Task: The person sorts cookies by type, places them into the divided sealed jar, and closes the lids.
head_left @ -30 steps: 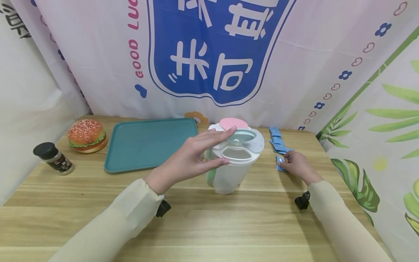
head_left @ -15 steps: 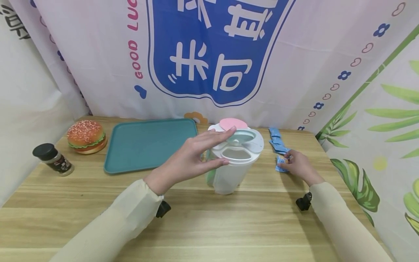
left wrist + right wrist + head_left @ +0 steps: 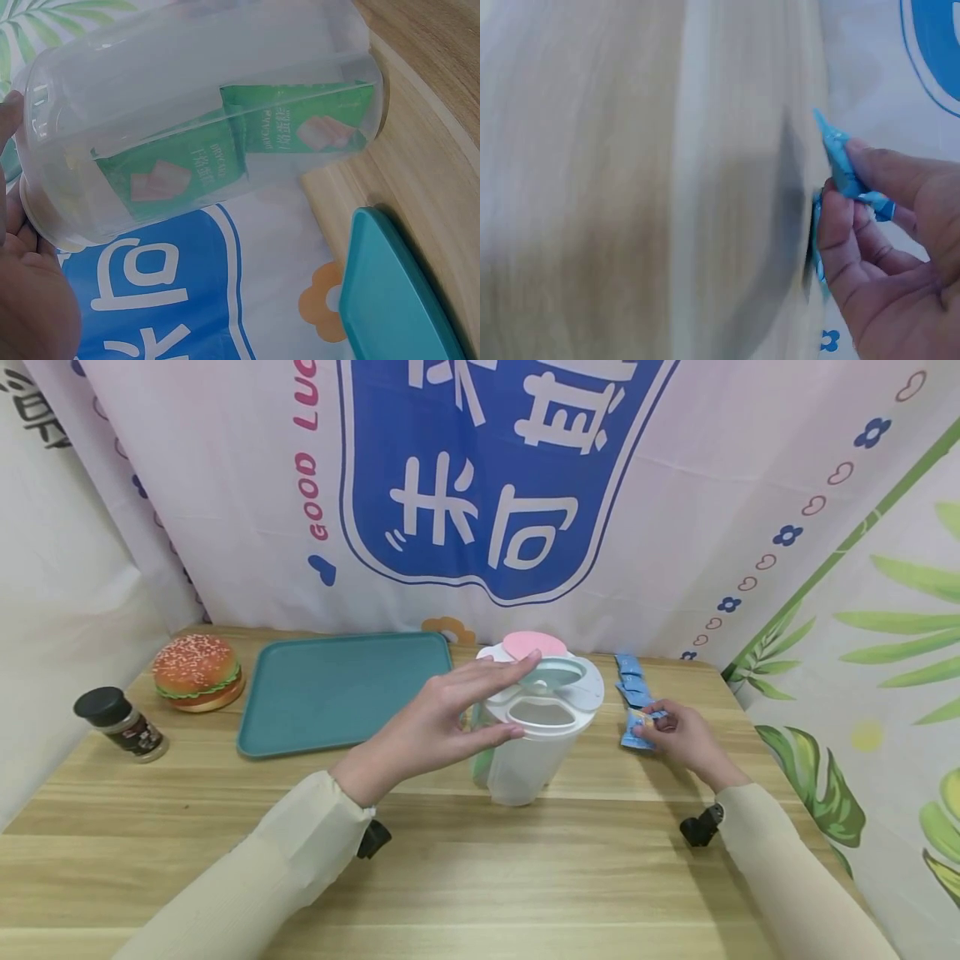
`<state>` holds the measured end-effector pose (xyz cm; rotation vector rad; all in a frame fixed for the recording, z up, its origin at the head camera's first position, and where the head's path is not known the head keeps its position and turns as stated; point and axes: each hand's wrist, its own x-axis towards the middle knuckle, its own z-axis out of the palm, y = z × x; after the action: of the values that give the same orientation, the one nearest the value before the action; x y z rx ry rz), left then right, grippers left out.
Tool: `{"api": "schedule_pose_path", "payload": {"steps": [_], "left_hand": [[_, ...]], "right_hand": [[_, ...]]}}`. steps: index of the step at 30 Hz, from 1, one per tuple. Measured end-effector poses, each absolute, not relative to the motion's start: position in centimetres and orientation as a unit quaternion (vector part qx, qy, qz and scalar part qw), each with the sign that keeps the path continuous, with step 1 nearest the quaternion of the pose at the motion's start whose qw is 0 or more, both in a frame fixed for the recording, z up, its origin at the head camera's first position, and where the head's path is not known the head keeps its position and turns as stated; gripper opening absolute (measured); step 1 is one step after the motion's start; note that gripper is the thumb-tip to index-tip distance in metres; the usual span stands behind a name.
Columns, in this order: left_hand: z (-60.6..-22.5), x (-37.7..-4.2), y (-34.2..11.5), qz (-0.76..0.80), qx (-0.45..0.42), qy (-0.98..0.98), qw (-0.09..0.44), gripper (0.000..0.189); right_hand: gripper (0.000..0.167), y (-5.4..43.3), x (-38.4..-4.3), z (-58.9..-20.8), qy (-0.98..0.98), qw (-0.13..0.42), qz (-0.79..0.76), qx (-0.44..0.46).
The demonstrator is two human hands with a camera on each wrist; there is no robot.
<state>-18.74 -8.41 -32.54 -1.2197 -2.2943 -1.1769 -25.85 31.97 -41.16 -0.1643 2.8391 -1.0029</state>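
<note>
A tall clear storage container (image 3: 525,768) with a white lid (image 3: 585,693) stands on the table, one flap of its lid raised over an opening. My left hand (image 3: 442,714) holds the lid's left side, thumb along the near edge and index finger across the top. Through the clear wall, the left wrist view shows green snack packets (image 3: 300,124) inside. My right hand (image 3: 686,743) pinches a small blue packet (image 3: 636,732) between thumb and fingers, to the right of the container. In the right wrist view the pinched blue packet (image 3: 842,163) hangs beside the fingertips.
Several more blue packets (image 3: 630,668) lie in a row behind my right hand. A teal tray (image 3: 337,693) lies left of the container. Beyond it are a toy hamburger (image 3: 198,672) and a black-capped seasoning jar (image 3: 123,722). A printed cloth (image 3: 675,527) hangs behind the table.
My right hand has lifted the blue packet slightly and moved it a little to the left, away from its earlier spot. The left hand and the container stay in place.
</note>
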Motion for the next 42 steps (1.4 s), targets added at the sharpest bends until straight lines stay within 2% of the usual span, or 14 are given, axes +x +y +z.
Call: {"api": "schedule_pose_path", "payload": {"steps": [5,13,22,33,42], "left_hand": [[-32.5,-18.7,-8.4,-0.408,-0.424,-0.796,0.141,0.075],[-32.6,-18.6,-8.3,-0.410,-0.420,-0.797,0.146,0.075],[-32.7,-18.7,-8.4,-0.411,-0.421,-0.794,0.150,0.075],[-32.6,-18.8,-8.4,-0.411,-0.422,-0.795,0.145,0.076],[-32.6,-18.7,-8.4,-0.412,-0.429,-0.789,0.154,0.075]], "right_hand": [[0.048,31.3,-25.5,-39.9,0.918,0.046,-0.389,-0.060],[0.046,29.8,-24.6,-36.9,0.885,-0.001,-0.459,-0.086],[0.033,27.7,-23.1,-32.6,0.832,-0.108,-0.514,-0.175],[0.029,25.5,-20.9,-28.1,0.748,-0.153,-0.593,-0.256],[0.029,22.5,-18.5,-26.6,0.712,-0.173,-0.599,-0.323]]}}
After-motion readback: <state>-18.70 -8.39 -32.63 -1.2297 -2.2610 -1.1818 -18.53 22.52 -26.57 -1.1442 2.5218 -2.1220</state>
